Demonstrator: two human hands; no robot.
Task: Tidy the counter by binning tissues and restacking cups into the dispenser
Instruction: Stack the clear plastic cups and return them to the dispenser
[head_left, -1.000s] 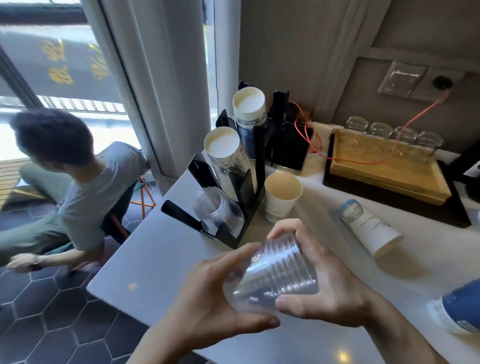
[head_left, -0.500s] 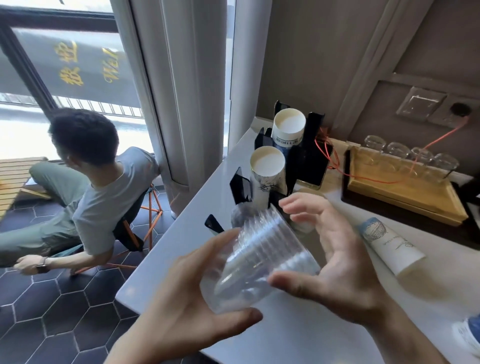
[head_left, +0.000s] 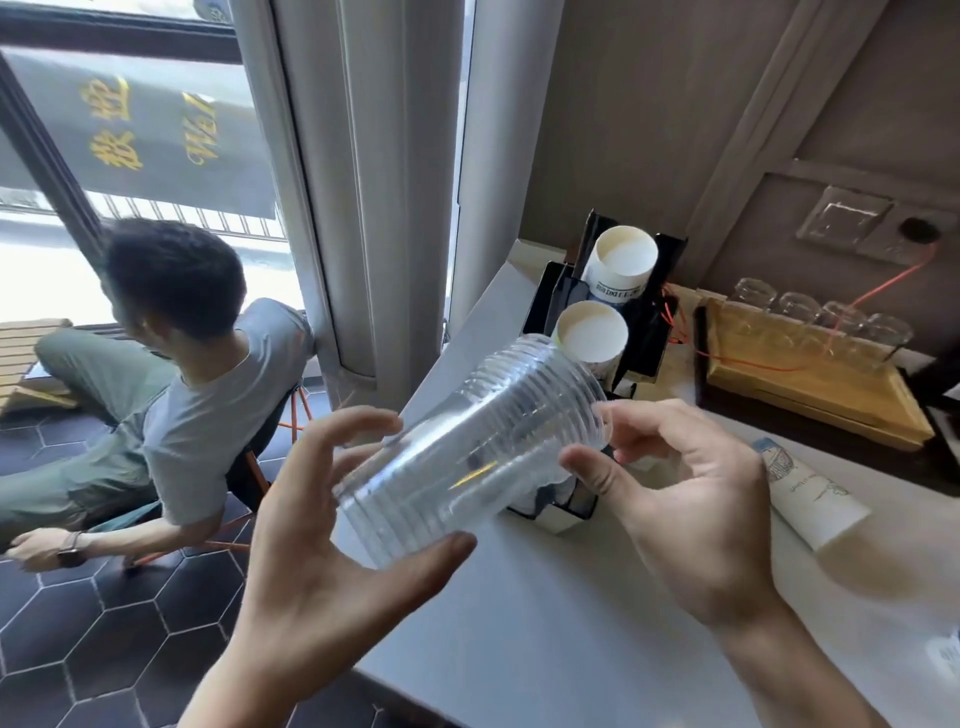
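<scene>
A stack of clear ribbed plastic cups (head_left: 467, 457) lies tilted in the air above the counter's left edge, its wide mouth toward the dispenser. My left hand (head_left: 332, 551) cradles the stack's base from below with thumb and fingers around it. My right hand (head_left: 691, 499) holds the stack near its rim, thumb on its side. Behind it stands the black cup dispenser (head_left: 644, 332) with two stacks of white paper cups (head_left: 592, 332) in its slots. Its lowest slot is hidden by the clear stack.
A sleeve of paper cups (head_left: 810, 499) lies on its side on the grey counter (head_left: 571, 623) to the right. A wooden tray (head_left: 810, 384) with glass cups and a red cable sits at the back. A person (head_left: 171, 364) sits on a chair below left.
The clear stack has risen and tipped so its mouth points up toward the dispenser. My view has swung left and closer; the lone paper cup by the dispenser is now hidden.
</scene>
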